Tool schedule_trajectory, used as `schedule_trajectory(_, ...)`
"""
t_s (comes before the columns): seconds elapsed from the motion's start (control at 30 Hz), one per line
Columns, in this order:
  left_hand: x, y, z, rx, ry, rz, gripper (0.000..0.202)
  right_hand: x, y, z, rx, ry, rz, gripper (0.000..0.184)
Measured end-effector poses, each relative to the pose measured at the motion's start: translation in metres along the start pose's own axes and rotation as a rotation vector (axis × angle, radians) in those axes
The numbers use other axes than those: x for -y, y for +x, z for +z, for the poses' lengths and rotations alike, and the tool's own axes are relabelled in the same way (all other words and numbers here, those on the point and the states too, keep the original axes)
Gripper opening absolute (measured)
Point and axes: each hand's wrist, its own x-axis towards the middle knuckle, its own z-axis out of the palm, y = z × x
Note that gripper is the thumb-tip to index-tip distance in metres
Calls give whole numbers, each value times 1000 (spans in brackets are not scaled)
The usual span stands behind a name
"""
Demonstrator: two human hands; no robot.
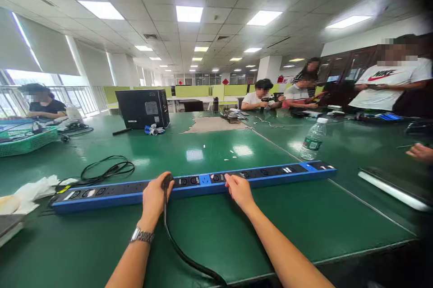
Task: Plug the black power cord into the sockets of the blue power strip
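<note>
Bright ceiling panels [189, 13] light an office above a broad green worktop [270, 229]. Seen from the wearer, a long blue-and-black power strip [196, 191] lies across it from 10 o'clock to between 1 and 2, sockets up, seemingly so both hands reach the row easily. At 11 o'clock the left hand [155, 198] pinches a black plug [167, 182] right at the strip, its cable [165, 218] trailing toward the wearer, perhaps to keep it off the sockets. Just past 12 o'clock the right hand [240, 192], fingers curled, appears to touch the strip, probably steadying it. Whether those fingertips grip anything cannot be told, nor whether the plug sits in a socket, its front being hidden. The cable leaves the frame nearest the wearer; a co-worker's hand [421, 152] at 2 o'clock is cut off.
</note>
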Motion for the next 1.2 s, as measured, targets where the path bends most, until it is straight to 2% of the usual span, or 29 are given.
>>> schedule_trajectory(0.43, 17, 4, 4, -61, -108, 5, 36, 5, -4, 3, 13, 7, 17, 48)
schedule_trajectory(0.67, 14, -1, 13, -148, -17, 139, 33, 11, -7, 5, 26, 5, 23, 46)
schedule_trajectory(0.8, 14, -2, 16, -116, -47, 228, 34, 11, -8, 5, 35, 1, 17, 46)
schedule_trajectory(0.93, 13, 0, 13, -109, -204, 136, 35, 11, -9, 5, 37, -12, 19, 46)
schedule_trajectory(1.07, -6, 0, 13, -215, -512, -33, 43, 10, -9, 5, 32, -12, 16, 45)
schedule_trajectory(1.1, -15, 0, 15, -208, -542, -33, 44, 10, -8, 5, 33, -13, 14, 45)
schedule_trajectory(1.2, -46, -1, 29, -89, -492, 36, 40, 8, -7, 5, 37, -18, 10, 45)
